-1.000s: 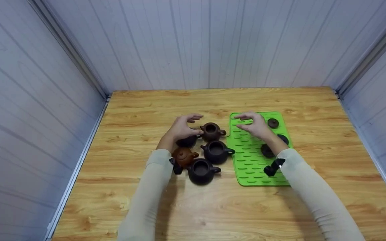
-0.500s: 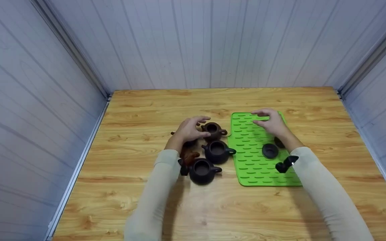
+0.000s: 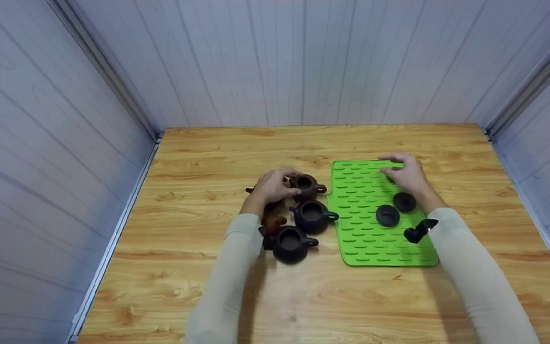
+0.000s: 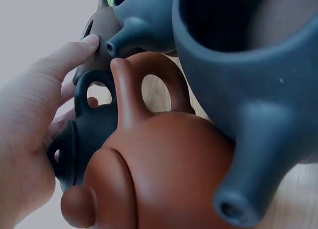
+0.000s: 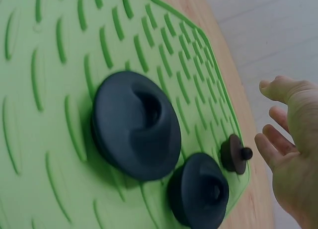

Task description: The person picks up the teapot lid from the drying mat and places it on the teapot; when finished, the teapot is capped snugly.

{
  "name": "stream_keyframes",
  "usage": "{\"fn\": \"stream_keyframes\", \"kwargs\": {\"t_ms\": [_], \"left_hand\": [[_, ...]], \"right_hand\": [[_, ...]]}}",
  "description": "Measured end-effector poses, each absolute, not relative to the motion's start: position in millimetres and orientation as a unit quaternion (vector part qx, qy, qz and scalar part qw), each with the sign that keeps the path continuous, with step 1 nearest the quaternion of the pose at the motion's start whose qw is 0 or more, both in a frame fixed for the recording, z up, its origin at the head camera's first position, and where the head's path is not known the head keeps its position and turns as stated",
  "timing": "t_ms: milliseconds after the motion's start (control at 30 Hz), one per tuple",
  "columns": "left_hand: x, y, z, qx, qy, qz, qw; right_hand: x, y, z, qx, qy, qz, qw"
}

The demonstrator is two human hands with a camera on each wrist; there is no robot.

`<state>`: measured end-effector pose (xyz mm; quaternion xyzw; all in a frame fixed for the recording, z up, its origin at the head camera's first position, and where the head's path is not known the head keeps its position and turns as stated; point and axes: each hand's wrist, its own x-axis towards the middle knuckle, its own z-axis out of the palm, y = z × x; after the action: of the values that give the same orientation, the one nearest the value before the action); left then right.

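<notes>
My left hand (image 3: pixel 275 186) is at the spout side of a small brown open teapot (image 3: pixel 307 187), thumb and fingers on either side of it. In the left wrist view the thumb lies against the brown teapot (image 4: pixel 102 33); the other fingertips are hidden. Under this hand sit a dark lidded teapot (image 4: pixel 94 122) and a reddish-brown lidded teapot (image 4: pixel 174 159). My right hand (image 3: pixel 408 177) hovers with spread, loosely bent fingers above the small brown lid (image 5: pixel 233 154) on the green mat (image 3: pixel 358 239), apart from it in the right wrist view.
Two black open teapots, the middle one (image 3: pixel 311 217) and the front one (image 3: pixel 289 243), stand close together left of the mat. Two black lids, the front one (image 3: pixel 387 216) and the rear one (image 3: pixel 405 202), lie on the mat. Pale panel walls (image 3: pixel 275 62) enclose the wooden table (image 3: pixel 332 306).
My right hand has moved right across the mat to the small brown lid. My left hand has shifted right and its fingers have come down around the brown teapot.
</notes>
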<state>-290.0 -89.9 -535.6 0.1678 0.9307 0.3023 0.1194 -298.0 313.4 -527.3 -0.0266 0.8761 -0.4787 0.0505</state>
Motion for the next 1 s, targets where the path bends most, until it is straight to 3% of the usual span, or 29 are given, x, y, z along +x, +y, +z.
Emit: {"fn": "stream_keyframes", "kwargs": {"t_ms": [767, 1000], "left_hand": [[-301.5, -90.8, -535.4, 0.163, 0.912, 0.342, 0.161], [-304.2, -87.1, -523.6, 0.174, 0.897, 0.357, 0.194]], "right_hand": [[-294.8, 344.3, -547.5, 0.009, 0.886, -0.456, 0.082], [-293.7, 348.2, -553.9, 0.029, 0.882, -0.46, 0.095]]}}
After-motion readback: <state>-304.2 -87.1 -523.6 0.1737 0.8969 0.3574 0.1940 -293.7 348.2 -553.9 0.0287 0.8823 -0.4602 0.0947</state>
